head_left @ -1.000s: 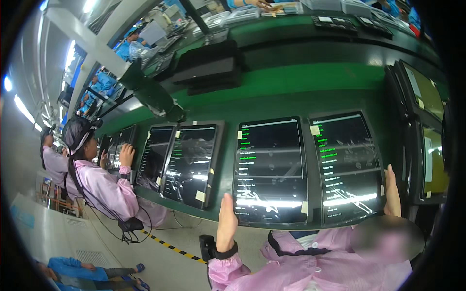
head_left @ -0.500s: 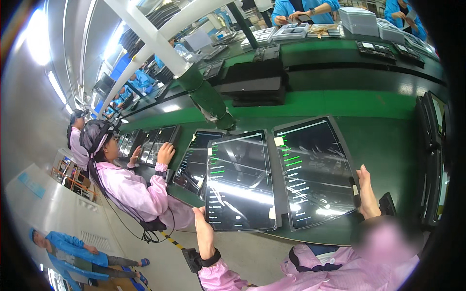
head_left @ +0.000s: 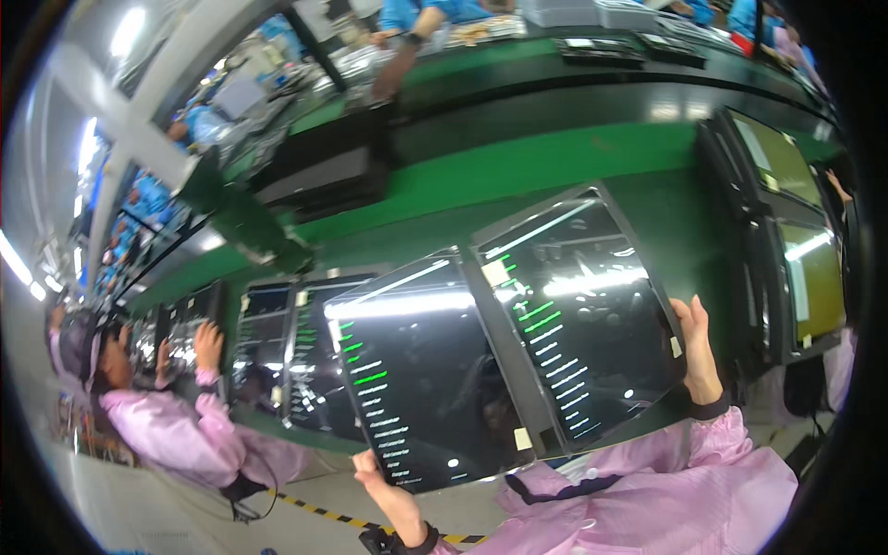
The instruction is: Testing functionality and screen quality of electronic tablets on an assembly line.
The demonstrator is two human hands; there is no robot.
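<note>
Left hand (head_left: pixel 393 499) fingers pinch left dark panel (head_left: pixel 421 370) bottom edge, right hand (head_left: pixel 698 347) fingers clamp right dark panel (head_left: pixel 578 319) side, both tilted off green table (head_left: pixel 555 171); edge-only grips could slip.

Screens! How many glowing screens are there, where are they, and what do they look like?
Left-hand screen: held at its bottom corner by the left hand; dark tilted rectangle with green and white lines.
Right-hand screen: right hand on its edge; same look.
Small pale stickers: on the screens' corners.
Neighbour's screens: further left, dark, in front of a person in pink.
Yellowish screens: far right, upright.
</note>
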